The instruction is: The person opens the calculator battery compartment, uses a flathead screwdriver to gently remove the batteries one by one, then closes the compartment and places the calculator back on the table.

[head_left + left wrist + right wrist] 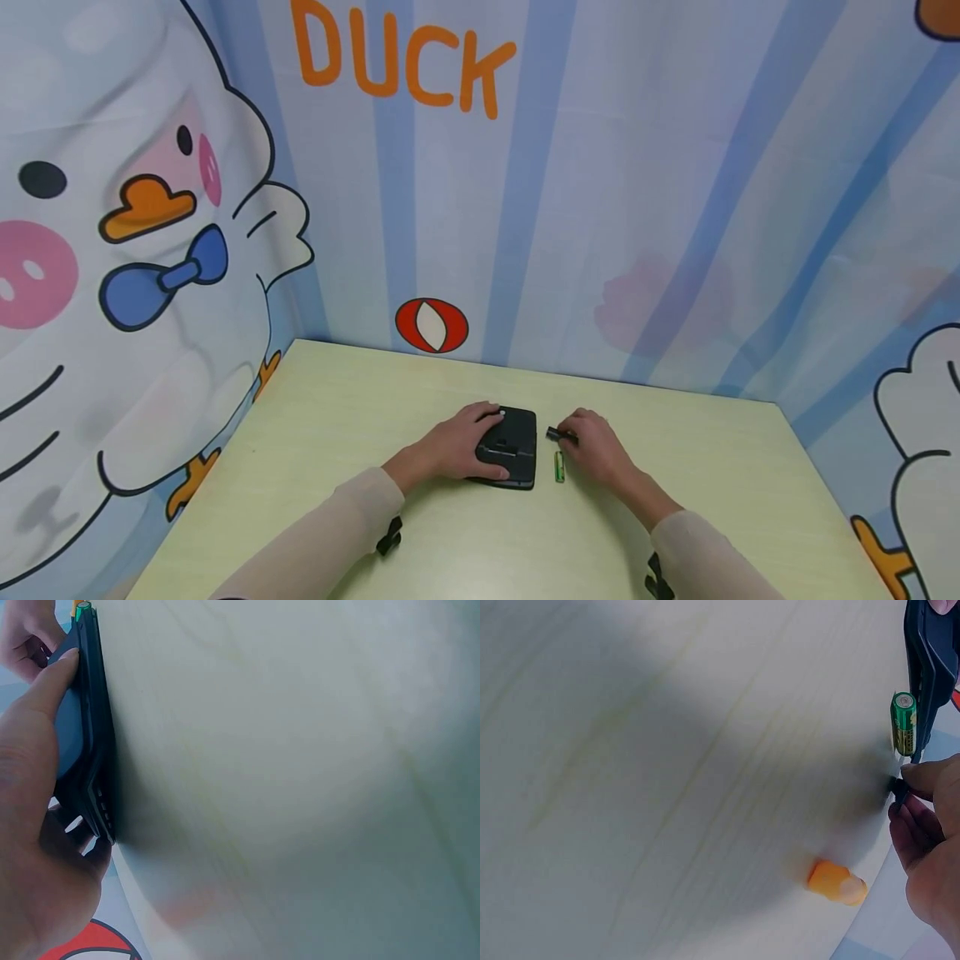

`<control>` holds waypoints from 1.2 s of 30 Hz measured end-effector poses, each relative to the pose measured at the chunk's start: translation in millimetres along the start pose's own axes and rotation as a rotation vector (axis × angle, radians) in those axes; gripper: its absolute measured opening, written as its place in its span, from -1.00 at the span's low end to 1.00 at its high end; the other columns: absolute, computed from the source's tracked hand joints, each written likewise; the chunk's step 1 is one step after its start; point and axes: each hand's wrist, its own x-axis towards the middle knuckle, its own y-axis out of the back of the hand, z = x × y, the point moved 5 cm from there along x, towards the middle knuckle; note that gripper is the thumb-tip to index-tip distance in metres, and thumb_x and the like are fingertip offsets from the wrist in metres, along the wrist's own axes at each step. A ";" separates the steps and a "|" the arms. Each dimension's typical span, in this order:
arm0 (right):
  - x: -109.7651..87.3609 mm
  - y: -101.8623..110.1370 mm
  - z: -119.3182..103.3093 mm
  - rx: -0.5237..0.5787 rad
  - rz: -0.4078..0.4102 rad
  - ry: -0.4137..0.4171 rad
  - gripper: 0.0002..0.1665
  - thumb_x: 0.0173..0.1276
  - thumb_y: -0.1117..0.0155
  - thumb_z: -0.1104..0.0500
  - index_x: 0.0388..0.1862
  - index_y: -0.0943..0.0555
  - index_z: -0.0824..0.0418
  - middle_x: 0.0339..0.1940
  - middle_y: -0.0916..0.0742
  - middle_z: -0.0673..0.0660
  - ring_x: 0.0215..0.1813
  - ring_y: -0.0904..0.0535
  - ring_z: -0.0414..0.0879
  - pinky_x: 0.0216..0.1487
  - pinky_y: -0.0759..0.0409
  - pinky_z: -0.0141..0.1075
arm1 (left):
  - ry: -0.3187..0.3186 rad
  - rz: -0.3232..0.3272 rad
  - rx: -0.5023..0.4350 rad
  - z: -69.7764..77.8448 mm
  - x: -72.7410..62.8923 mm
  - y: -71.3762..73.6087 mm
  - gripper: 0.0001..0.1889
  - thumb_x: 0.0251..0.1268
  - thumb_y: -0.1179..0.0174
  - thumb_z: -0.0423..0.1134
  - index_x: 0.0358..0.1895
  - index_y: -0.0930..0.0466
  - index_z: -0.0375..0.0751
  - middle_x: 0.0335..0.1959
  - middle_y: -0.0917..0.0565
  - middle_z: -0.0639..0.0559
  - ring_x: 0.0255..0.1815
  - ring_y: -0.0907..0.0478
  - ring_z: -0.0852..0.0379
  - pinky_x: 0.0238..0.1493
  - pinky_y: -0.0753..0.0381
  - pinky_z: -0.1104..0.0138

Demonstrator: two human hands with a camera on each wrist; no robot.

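A flat black electronic device with rounded corners lies on the table; its exact kind is unclear. A recess shows in its upper face. My left hand grips it from the left, thumb on the near part and fingers over the far edge. To its right, my right hand pinches a small black piece close to the tabletop, partly hidden by the fingers. A green battery lies between the device and my right hand, touching neither in the head view. In the right wrist view the battery shows its metal end.
The pale wooden table ends at a curtain printed with ducks and blue stripes. An orange item or patch appears near the table's edge in the right wrist view; I cannot tell what it is.
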 end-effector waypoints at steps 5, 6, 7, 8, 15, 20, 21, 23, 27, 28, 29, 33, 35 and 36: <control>1.9 0.1 1.5 0.008 -0.013 -0.022 -0.85 0.32 -0.51 0.36 -0.13 -0.82 0.33 -0.20 -0.77 0.15 -0.10 -0.68 0.05 0.06 -0.67 0.05 | -0.006 0.000 0.002 0.0 0.3 0.2 0.07 0.23 -0.30 0.50 0.68 -0.24 -0.03 0.70 -0.17 -0.01 0.69 -0.12 -0.01 0.51 -0.42 0.03; 2.3 0.1 1.8 0.009 -0.015 -0.027 -0.85 0.32 -0.51 0.35 -0.13 -0.82 0.32 -0.20 -0.77 0.15 -0.11 -0.68 0.04 0.05 -0.67 0.05 | -0.007 0.001 0.001 0.1 0.2 0.4 0.07 0.23 -0.30 0.50 0.68 -0.25 -0.03 0.70 -0.17 -0.01 0.69 -0.12 -0.01 0.51 -0.42 0.03; 2.7 -0.1 2.0 0.009 -0.017 -0.031 -0.85 0.32 -0.51 0.35 -0.13 -0.82 0.32 -0.21 -0.77 0.14 -0.12 -0.68 0.03 0.04 -0.67 0.04 | -0.008 0.002 0.000 0.1 0.1 0.5 0.07 0.23 -0.31 0.49 0.68 -0.25 -0.03 0.70 -0.17 -0.01 0.69 -0.12 -0.01 0.51 -0.42 0.03; 2.9 0.0 2.1 0.010 -0.018 -0.034 -0.85 0.32 -0.51 0.35 -0.13 -0.82 0.32 -0.22 -0.77 0.14 -0.13 -0.68 0.02 0.03 -0.68 0.03 | -0.010 0.002 0.000 0.2 0.0 0.4 0.07 0.23 -0.31 0.49 0.68 -0.25 -0.03 0.70 -0.17 -0.01 0.69 -0.13 -0.02 0.51 -0.43 0.03; 4.3 -0.8 3.6 0.022 -0.027 -0.033 -0.84 0.30 -0.52 0.37 -0.14 -0.82 0.32 -0.24 -0.76 0.13 -0.15 -0.68 0.00 -0.01 -0.69 0.01 | -0.014 0.005 -0.001 -0.4 -0.1 0.0 0.07 0.23 -0.31 0.49 0.68 -0.25 -0.04 0.70 -0.16 -0.02 0.68 -0.13 -0.02 0.50 -0.43 0.02; 5.3 -1.7 5.5 0.030 -0.031 -0.038 -0.83 0.31 -0.52 0.35 -0.12 -0.82 0.32 -0.22 -0.77 0.13 -0.13 -0.69 0.00 -0.01 -0.70 0.00 | -0.016 0.004 -0.006 -1.3 0.4 0.0 0.06 0.23 -0.31 0.49 0.68 -0.26 -0.04 0.70 -0.16 -0.02 0.69 -0.12 -0.02 0.50 -0.44 0.02; 5.3 -2.0 6.0 0.034 -0.034 -0.041 -0.83 0.31 -0.53 0.34 -0.12 -0.83 0.32 -0.21 -0.77 0.13 -0.12 -0.69 0.00 0.00 -0.70 0.00 | -0.016 0.004 -0.007 -1.3 0.4 0.1 0.06 0.23 -0.31 0.49 0.68 -0.26 -0.04 0.70 -0.16 -0.02 0.69 -0.12 -0.02 0.50 -0.44 0.02; 5.3 -2.3 6.8 0.039 -0.035 -0.042 -0.83 0.31 -0.53 0.34 -0.13 -0.83 0.33 -0.21 -0.77 0.13 -0.12 -0.69 0.00 -0.01 -0.71 -0.01 | -0.017 0.002 -0.009 -1.1 0.6 0.3 0.06 0.23 -0.31 0.49 0.68 -0.26 -0.04 0.70 -0.16 -0.02 0.69 -0.12 -0.03 0.50 -0.43 0.02; 5.6 -3.6 8.4 0.044 -0.033 -0.050 -0.85 0.30 -0.54 0.34 -0.15 -0.82 0.31 -0.24 -0.75 0.11 -0.16 -0.68 -0.02 -0.04 -0.71 -0.02 | -0.019 -0.001 -0.005 -0.6 1.0 -0.1 0.06 0.24 -0.30 0.49 0.68 -0.25 -0.04 0.71 -0.16 -0.01 0.69 -0.11 -0.02 0.50 -0.43 0.02; 5.8 -3.8 8.7 0.047 -0.031 -0.054 -0.84 0.29 -0.54 0.34 -0.15 -0.81 0.31 -0.24 -0.74 0.11 -0.16 -0.68 -0.02 -0.04 -0.70 -0.02 | -0.020 -0.002 -0.005 -0.6 1.1 -0.2 0.07 0.24 -0.30 0.49 0.68 -0.25 -0.04 0.71 -0.16 -0.01 0.69 -0.11 -0.02 0.50 -0.43 0.02; 6.1 -4.0 8.7 0.051 -0.029 -0.059 -0.84 0.29 -0.53 0.34 -0.15 -0.80 0.31 -0.24 -0.74 0.11 -0.16 -0.68 -0.02 -0.04 -0.70 -0.02 | -0.018 -0.002 -0.005 -0.7 1.2 -0.1 0.07 0.24 -0.30 0.49 0.68 -0.25 -0.04 0.71 -0.16 -0.01 0.69 -0.11 -0.02 0.50 -0.43 0.03; 6.8 -4.4 8.4 0.082 -0.024 -0.090 -0.82 0.30 -0.52 0.32 -0.12 -0.77 0.32 -0.22 -0.72 0.12 -0.13 -0.69 0.02 -0.01 -0.70 -0.01 | -0.010 -0.005 0.000 -1.5 1.6 0.0 0.07 0.23 -0.31 0.49 0.68 -0.24 -0.03 0.71 -0.15 -0.01 0.70 -0.11 -0.02 0.51 -0.42 0.04; 7.1 -4.1 7.2 0.093 -0.017 -0.102 -0.82 0.31 -0.51 0.32 -0.12 -0.77 0.32 -0.22 -0.71 0.12 -0.12 -0.68 0.02 -0.01 -0.69 -0.02 | -0.007 -0.007 0.004 -1.9 1.8 -0.3 0.07 0.23 -0.30 0.50 0.69 -0.24 -0.02 0.71 -0.15 0.00 0.70 -0.10 -0.01 0.51 -0.42 0.04; 7.2 -3.8 6.4 0.094 -0.010 -0.102 -0.82 0.31 -0.51 0.32 -0.12 -0.77 0.31 -0.23 -0.70 0.12 -0.13 -0.67 0.02 -0.02 -0.69 -0.01 | -0.008 -0.007 0.006 -1.8 1.9 -0.5 0.07 0.23 -0.30 0.50 0.69 -0.24 -0.02 0.71 -0.15 0.00 0.70 -0.10 -0.01 0.51 -0.42 0.04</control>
